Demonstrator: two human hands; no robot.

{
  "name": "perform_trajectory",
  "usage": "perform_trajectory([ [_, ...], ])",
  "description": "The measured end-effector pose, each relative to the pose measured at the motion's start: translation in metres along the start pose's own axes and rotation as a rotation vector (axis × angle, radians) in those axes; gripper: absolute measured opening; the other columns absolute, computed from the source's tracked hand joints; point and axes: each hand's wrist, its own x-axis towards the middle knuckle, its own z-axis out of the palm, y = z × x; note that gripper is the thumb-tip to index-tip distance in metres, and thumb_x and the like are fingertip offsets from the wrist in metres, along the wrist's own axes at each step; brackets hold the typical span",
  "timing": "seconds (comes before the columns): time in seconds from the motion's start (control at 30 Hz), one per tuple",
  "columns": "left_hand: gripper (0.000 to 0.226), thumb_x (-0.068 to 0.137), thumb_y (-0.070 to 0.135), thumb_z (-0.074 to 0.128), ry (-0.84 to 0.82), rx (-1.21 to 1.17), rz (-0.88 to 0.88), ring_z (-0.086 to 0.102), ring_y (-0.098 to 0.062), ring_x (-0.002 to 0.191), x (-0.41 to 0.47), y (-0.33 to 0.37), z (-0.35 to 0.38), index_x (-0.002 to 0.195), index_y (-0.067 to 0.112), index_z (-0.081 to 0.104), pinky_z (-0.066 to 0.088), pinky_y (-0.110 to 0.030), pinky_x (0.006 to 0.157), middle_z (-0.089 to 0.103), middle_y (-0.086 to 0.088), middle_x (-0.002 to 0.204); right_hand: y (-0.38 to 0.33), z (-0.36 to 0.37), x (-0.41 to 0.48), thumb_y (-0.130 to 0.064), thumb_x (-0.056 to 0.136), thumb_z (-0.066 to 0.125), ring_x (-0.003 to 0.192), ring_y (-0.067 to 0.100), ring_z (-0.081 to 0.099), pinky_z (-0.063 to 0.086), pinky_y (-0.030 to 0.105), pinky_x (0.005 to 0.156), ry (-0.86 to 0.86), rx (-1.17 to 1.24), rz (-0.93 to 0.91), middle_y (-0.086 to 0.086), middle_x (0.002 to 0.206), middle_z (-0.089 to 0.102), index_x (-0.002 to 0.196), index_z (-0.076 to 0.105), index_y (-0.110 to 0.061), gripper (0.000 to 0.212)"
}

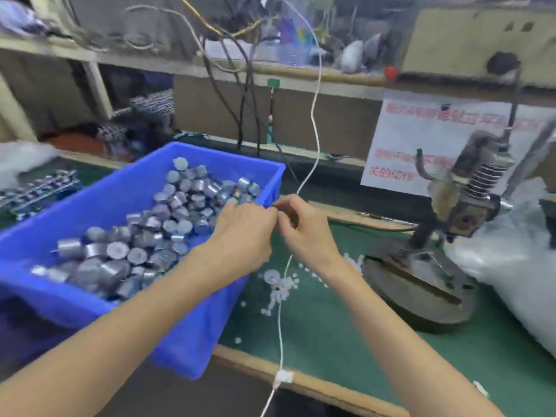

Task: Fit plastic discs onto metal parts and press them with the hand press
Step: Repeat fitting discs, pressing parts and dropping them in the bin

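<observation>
Head view

- Blue bin [210, 152]: a rectangular, smooth plastic tub with a rolled rim. Its near corner is at the wooden table edge [316, 383].
- Green mat [331, 341]: a flat, matt sheet right of the bin. The strip of it between the bin wall and the press base is open floor, crossed by the cable and dotted with discs.
- White cable [314, 130]: a thin, round cord hanging down just right of the bin. It passes behind the hands and runs over the mat to a white clip [282, 377] at the table edge.
- Metal parts [150, 236]: short, dull grey cylinders with flat ends, heaped loose inside the bin. The heap is thickest towards its right wall.
- Plastic discs [279, 287]: small, pale and translucent, scattered on the mat just right of the bin.
- Hand press [457, 206]: dark, worn metal with a coiled spring and a lever. It stands well right of the bin on a heavy round base [421, 290].
- White bag [511, 266]: crinkled plastic film, right of the bin and beyond the press.
- Sign [421, 139]: a white sheet with red characters, right of the bin and behind the press. The characters are too blurred to read.
- Left hand [240, 233]: above the bin's right rim, fingers curled, tips meeting those of the other hand.
- Right hand [304, 233]: just right of the bin, fingers curled inward. Whether either hand pinches something cannot be told, because that spot is blurred.
</observation>
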Motion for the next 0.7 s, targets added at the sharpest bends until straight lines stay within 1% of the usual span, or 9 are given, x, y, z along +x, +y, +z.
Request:
perform_trajectory([
  [0.07, 0.013, 0.088, 0.017, 0.047, -0.056, 0.039, -0.091, 0.057, -0.027, 0.107, -0.012, -0.036, -0.003, 0.098, 0.021, 0.052, 0.024, -0.032, 0.072, 0.064, -0.005, 0.108, -0.017, 0.029, 0.015, -0.004, 0.087, 0.055, 0.061, 0.007, 0.048, 0.039, 0.025, 0.064, -0.136, -0.018, -0.064, -0.002, 0.075, 0.064, 0.096, 0.064, -0.007, 0.014],
  [0.13, 0.016, 0.087, 0.017, 0.048, -0.161, 0.072, -0.155, 0.058, -0.027, 0.104, -0.027, -0.069, -0.001, 0.100, 0.022, 0.054, 0.025, -0.031, 0.071, 0.063, -0.005, 0.106, -0.033, 0.054, 0.027, -0.011, 0.088, 0.054, 0.068, 0.018, 0.050, 0.037, 0.028, 0.065, -0.368, -0.118, -0.134, 0.005, 0.079, 0.067, 0.099, 0.063, -0.008, 0.014],
  [0.27, 0.028, 0.082, 0.021, 0.060, -0.648, -0.010, -0.183, 0.058, -0.023, 0.100, -0.058, -0.106, 0.015, 0.110, 0.018, 0.058, 0.046, -0.031, 0.075, 0.060, -0.003, 0.109, -0.061, 0.086, 0.043, -0.023, 0.087, 0.055, 0.083, 0.022, 0.055, 0.041, 0.030, 0.067, -0.921, -0.556, -0.181, 0.001, 0.089, 0.062, 0.106, 0.064, -0.014, 0.023],
  [0.33, 0.035, 0.078, 0.029, 0.070, -0.867, -0.125, -0.149, 0.060, -0.022, 0.097, -0.066, -0.110, 0.025, 0.110, 0.018, 0.059, 0.052, -0.035, 0.083, 0.063, -0.002, 0.106, -0.069, 0.097, 0.046, -0.020, 0.084, 0.062, 0.069, 0.016, 0.058, 0.045, 0.026, 0.060, -1.144, -0.670, -0.126, -0.003, 0.072, 0.061, 0.102, 0.067, -0.012, 0.020],
  [0.37, 0.036, 0.077, 0.030, 0.071, -0.907, -0.153, -0.138, 0.060, -0.022, 0.097, -0.068, -0.110, 0.029, 0.108, 0.016, 0.058, 0.052, -0.036, 0.083, 0.063, -0.002, 0.105, -0.071, 0.104, 0.045, -0.020, 0.083, 0.065, 0.059, 0.011, 0.055, 0.043, 0.023, 0.054, -1.224, -0.705, -0.105, -0.006, 0.063, 0.057, 0.095, 0.068, -0.012, 0.015],
  [0.4, 0.032, 0.077, 0.029, 0.071, -0.899, -0.153, -0.135, 0.060, -0.023, 0.095, -0.067, -0.111, 0.033, 0.103, 0.016, 0.057, 0.052, -0.035, 0.080, 0.063, -0.003, 0.103, -0.071, 0.110, 0.043, -0.020, 0.081, 0.067, 0.054, 0.009, 0.051, 0.041, 0.022, 0.052, -1.272, -0.743, -0.101, -0.008, 0.058, 0.054, 0.085, 0.066, -0.014, 0.007],
  [0.47, 0.018, 0.081, 0.023, 0.065, -0.797, -0.090, -0.147, 0.057, -0.022, 0.086, -0.063, -0.112, 0.035, 0.094, 0.016, 0.056, 0.048, -0.033, 0.069, 0.059, -0.004, 0.094, -0.070, 0.120, 0.040, -0.021, 0.080, 0.067, 0.055, 0.009, 0.050, 0.042, 0.023, 0.055, -1.303, -0.813, -0.113, -0.008, 0.061, 0.053, 0.068, 0.054, -0.022, 0.017],
  [0.53, 0.016, 0.084, 0.018, 0.062, -0.721, 0.014, -0.171, 0.053, -0.022, 0.083, -0.060, -0.112, 0.036, 0.098, 0.014, 0.058, 0.042, -0.030, 0.064, 0.055, -0.006, 0.097, -0.067, 0.125, 0.039, -0.022, 0.079, 0.067, 0.058, 0.010, 0.050, 0.042, 0.025, 0.057, -1.293, -0.836, -0.119, -0.007, 0.066, 0.052, 0.066, 0.045, -0.023, 0.026],
  [0.7, 0.028, 0.089, 0.013, 0.056, -0.683, 0.100, -0.129, 0.056, -0.027, 0.104, -0.056, -0.112, 0.040, 0.117, 0.009, 0.056, 0.038, -0.029, 0.070, 0.048, -0.009, 0.121, -0.065, 0.124, 0.038, -0.015, 0.082, 0.064, 0.052, 0.014, 0.047, 0.035, 0.024, 0.046, -1.202, -0.767, -0.146, -0.001, 0.063, 0.047, 0.062, 0.041, -0.018, 0.030],
])
